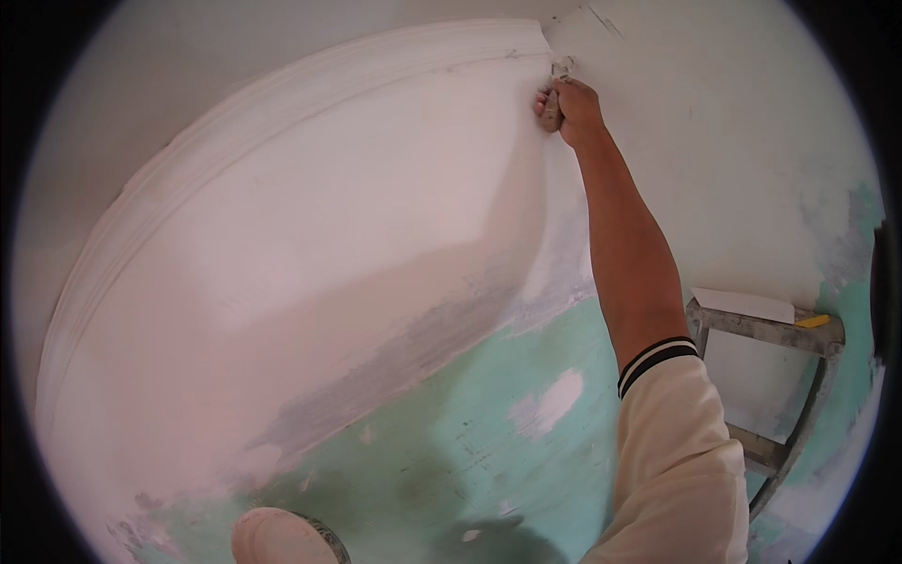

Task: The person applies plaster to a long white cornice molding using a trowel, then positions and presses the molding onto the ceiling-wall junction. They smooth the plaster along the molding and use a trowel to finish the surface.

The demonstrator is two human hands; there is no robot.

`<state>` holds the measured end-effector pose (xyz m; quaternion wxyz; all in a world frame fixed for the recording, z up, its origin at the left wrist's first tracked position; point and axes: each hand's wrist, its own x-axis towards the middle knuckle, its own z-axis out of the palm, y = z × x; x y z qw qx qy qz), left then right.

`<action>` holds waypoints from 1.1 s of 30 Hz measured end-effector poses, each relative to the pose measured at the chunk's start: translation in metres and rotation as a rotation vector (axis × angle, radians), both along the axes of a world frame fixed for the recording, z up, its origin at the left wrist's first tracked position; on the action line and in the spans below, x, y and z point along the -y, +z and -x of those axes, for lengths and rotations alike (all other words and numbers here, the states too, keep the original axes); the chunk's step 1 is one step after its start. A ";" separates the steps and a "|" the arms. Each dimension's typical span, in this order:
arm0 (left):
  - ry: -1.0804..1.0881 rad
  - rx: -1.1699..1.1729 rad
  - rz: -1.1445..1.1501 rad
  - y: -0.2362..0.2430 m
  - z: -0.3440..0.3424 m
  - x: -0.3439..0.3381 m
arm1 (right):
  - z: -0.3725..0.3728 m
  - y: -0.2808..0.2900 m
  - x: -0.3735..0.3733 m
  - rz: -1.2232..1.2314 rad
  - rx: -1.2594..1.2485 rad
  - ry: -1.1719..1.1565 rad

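Note:
High up at the corner, my right hand (576, 110) is closed round the handle of a putty knife (552, 111). Its small blade end is daubed with whitish filler and reaches the cut end of a white cornice moulding (376, 61). Part of the blade is hidden by my fingers and the filler. The moulding runs along the top of the wall and curves down to the left. Nowhere in view is my left hand. At the bottom left a round pinkish-white container top (282, 538) with a dark patterned side shows, cut off by the lower edge.
A stepladder (766, 329) stands at the right, with a white offcut (742, 305) and a yellow utility knife (813, 321) on its top. The wall (357, 207) is white plaster above and green board (489, 404) with grey and white smears below.

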<state>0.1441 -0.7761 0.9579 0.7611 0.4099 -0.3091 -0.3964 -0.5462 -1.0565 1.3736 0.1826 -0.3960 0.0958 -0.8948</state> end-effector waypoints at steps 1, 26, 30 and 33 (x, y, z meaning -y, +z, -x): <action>0.007 -0.008 -0.007 -0.001 0.005 -0.001 | -0.006 0.003 -0.002 0.016 -0.020 0.013; 0.005 0.012 0.020 0.049 0.106 -0.012 | -0.018 -0.014 -0.022 0.076 0.000 0.077; -0.020 0.053 0.045 0.056 0.114 -0.016 | -0.016 -0.006 -0.035 0.013 -0.096 0.066; -0.009 0.018 0.033 0.060 0.115 -0.019 | -0.030 -0.020 -0.034 0.010 -0.134 0.139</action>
